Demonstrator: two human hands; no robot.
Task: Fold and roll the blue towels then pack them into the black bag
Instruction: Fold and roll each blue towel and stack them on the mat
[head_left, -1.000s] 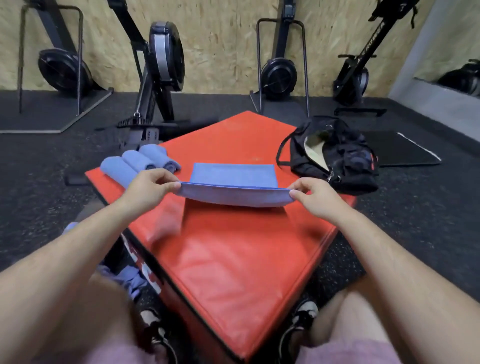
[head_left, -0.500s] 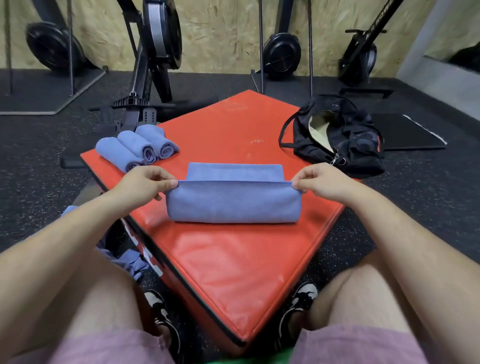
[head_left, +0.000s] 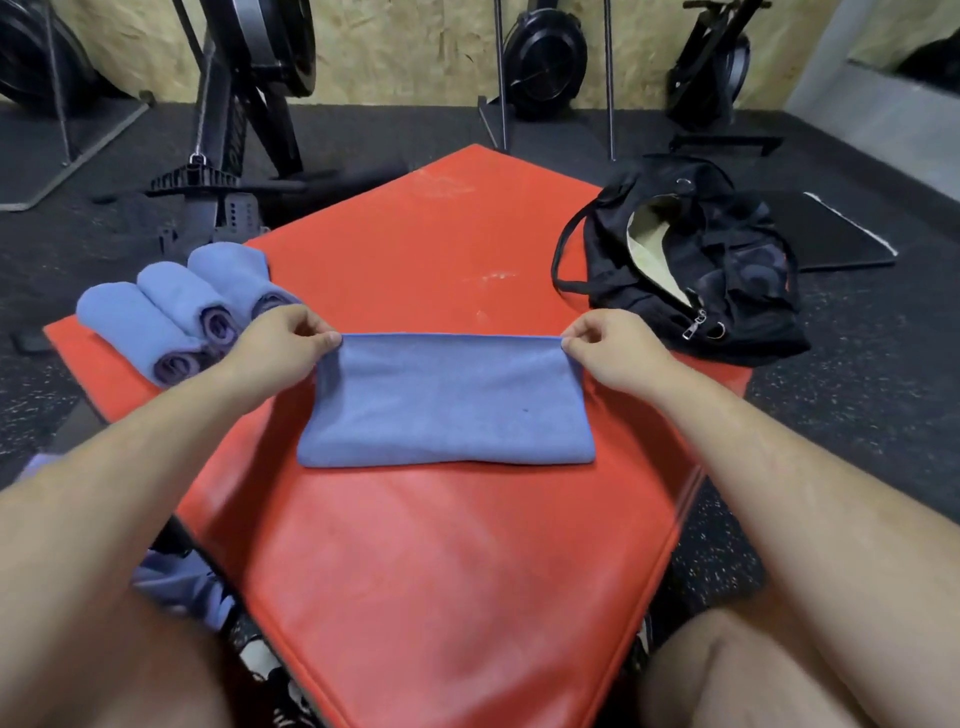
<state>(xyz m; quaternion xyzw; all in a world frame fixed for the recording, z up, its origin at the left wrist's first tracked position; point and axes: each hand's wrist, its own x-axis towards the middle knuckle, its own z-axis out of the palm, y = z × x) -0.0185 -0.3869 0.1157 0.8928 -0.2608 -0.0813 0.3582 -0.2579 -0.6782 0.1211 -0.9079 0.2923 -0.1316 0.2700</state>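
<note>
The folded blue towel (head_left: 447, 402) lies flat on the red padded box (head_left: 441, 571). We pinch its far corners, one in our left hand (head_left: 280, 338) and one in our right hand (head_left: 613, 348). Three rolled towels (head_left: 171, 312) lie just beside our left hand, and the black bag (head_left: 727, 270) gapes open at the right.

Even, dim indoor light, soft glare on the red mat (head_left: 441, 597), wide-angle bending at edges.

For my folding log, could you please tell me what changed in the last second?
The left hand and right hand carried the lifted edge of the blue towel forward onto the far edge; both still pinch its corners. The rolled towels and black bag stayed put.
</note>
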